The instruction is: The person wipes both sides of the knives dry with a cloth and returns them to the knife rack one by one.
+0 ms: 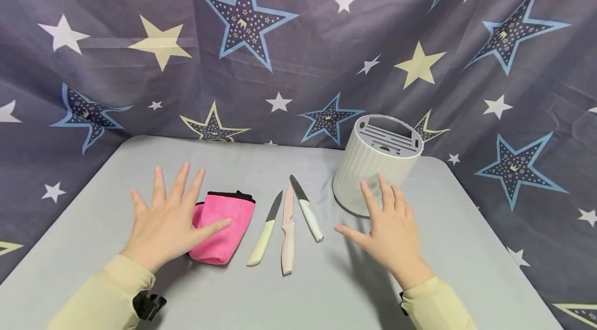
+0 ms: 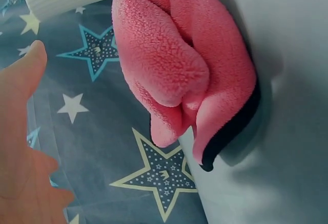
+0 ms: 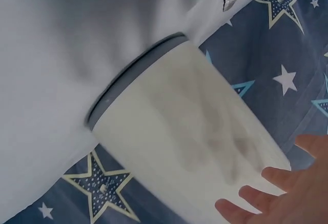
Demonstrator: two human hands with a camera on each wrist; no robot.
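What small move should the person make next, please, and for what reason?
Probably the right grip should move left and pinch the handle of the white-handled knife. That grip holds nothing, this knife is the nearest one to it, its handle points toward the person, and no handle stands out of the slotted holder.

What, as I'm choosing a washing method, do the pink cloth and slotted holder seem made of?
Pink cloth: probably microfibre or fleece, matt, judging by its fuzzy pile. Slotted holder: likely rigid plastic, low-sheen, judging by its evenly coloured, moulded-looking ribs; painted metal remains possible.
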